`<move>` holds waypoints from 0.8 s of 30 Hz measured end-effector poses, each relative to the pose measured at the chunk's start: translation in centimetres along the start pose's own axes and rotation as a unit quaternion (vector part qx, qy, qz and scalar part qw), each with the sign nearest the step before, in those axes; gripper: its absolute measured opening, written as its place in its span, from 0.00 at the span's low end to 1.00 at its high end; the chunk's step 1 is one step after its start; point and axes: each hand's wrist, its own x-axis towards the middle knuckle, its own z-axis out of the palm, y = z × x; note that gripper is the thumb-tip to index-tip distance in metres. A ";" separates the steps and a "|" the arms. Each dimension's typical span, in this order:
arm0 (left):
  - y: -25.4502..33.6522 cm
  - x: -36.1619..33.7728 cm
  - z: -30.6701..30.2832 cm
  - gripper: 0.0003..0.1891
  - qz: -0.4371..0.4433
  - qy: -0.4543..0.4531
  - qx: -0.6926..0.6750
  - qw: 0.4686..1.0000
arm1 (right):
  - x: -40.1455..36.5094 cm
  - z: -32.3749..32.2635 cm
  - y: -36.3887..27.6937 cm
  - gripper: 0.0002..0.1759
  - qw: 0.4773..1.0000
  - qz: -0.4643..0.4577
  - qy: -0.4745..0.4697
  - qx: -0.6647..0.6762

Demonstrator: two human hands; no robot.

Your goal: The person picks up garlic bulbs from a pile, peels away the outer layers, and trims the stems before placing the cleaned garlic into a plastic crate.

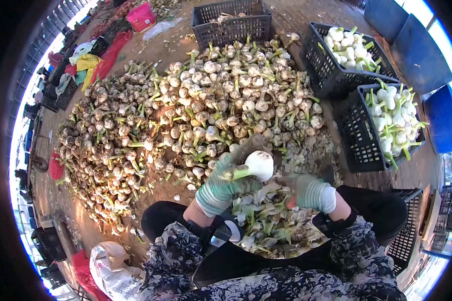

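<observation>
My left hand (224, 184), in a green and white striped glove, holds a clean white garlic bulb (260, 165) by its green stem, with the bulb to the right. My right hand (306, 193), in a similar glove, is just right of the bulb and apart from it; its fingers are smeared by motion. Below both hands lies a heap of peeled leaves and skins (271, 220) between my knees. Beyond them spreads a large pile of unpeeled, soil-marked garlic (226, 100).
Two black crates of white bulbs stand at the right, a far one (331, 75) and a nearer one (359, 145). An open black crate (231, 32) is at the back. A white sack (108, 271) lies lower left, and a pink container (141, 17) upper left.
</observation>
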 end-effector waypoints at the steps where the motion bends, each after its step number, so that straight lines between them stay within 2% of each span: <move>1: -0.3 0.1 -0.2 0.39 -0.010 -0.023 -0.016 1.000 | 0.0 -1.2 0.3 0.35 0.992 0.067 -0.010 0.107; 2: -0.1 -0.1 -0.1 0.39 -0.010 -0.023 -0.017 1.000 | 0.0 -2.4 0.7 0.34 0.969 0.131 -0.019 0.210; 3: 0.5 -0.2 0.1 0.39 -0.032 -0.025 -0.028 0.999 | -0.4 -3.6 0.2 0.34 0.969 0.132 -0.019 0.210; 5: 1.3 -0.5 0.8 0.39 -0.071 -0.024 -0.036 0.997 | -1.2 -5.5 -0.8 0.26 0.951 0.084 0.089 0.283; 6: 1.6 -0.5 1.1 0.39 -0.072 -0.027 -0.037 0.996 | -0.7 -5.5 -1.0 0.26 0.951 0.086 0.090 0.284; 8: 1.9 -0.4 1.6 0.39 -0.100 -0.045 -0.014 0.994 | 1.0 -5.0 -1.1 0.25 0.925 -0.132 0.209 0.287; 9: 1.0 -0.3 1.4 0.38 -0.090 -0.066 -0.044 0.993 | 1.0 -4.7 -1.8 0.25 0.938 -0.084 0.214 0.261; 10: 0.5 -0.4 1.1 0.38 -0.090 -0.065 -0.044 0.993 | 0.8 -5.0 -2.2 0.25 0.938 -0.085 0.213 0.261; 12: 0.1 -0.6 0.6 0.42 -0.150 -0.029 -0.137 0.979 | 0.4 -6.2 -3.5 0.26 0.939 -0.004 0.142 0.314; 13: 0.1 -0.7 0.5 0.41 -0.154 -0.023 -0.154 0.976 | 0.7 -6.1 -2.4 0.22 0.904 -0.016 0.099 0.415; 14: 0.1 -0.7 0.6 0.41 -0.154 -0.024 -0.153 0.976 | 0.3 -6.3 -2.4 0.22 0.904 -0.016 0.100 0.415; 16: 0.0 -0.7 0.9 0.39 -0.130 0.028 -0.135 0.982 | -1.0 -6.7 -3.2 0.20 0.824 -0.002 0.133 0.551; 17: 0.0 -0.7 0.8 0.39 -0.131 0.048 -0.131 0.982 | -1.1 -6.4 -3.2 0.16 0.898 0.015 0.201 0.392; 18: 0.1 -0.7 0.9 0.39 -0.130 0.049 -0.131 0.982 | -0.9 -5.7 -3.4 0.16 0.898 0.015 0.200 0.392; 21: 0.6 -0.4 1.5 0.38 -0.126 0.036 -0.105 0.986 | -0.8 -4.4 -5.3 0.12 0.907 0.009 0.335 0.253; 23: 0.5 -0.3 2.0 0.34 -0.065 0.053 -0.093 0.992 | -0.1 -3.6 -5.7 0.12 0.894 -0.002 0.354 0.276; 24: 0.4 -0.1 2.1 0.34 -0.065 0.055 -0.091 0.992 | 0.3 -3.2 -6.1 0.13 0.879 -0.012 0.370 0.300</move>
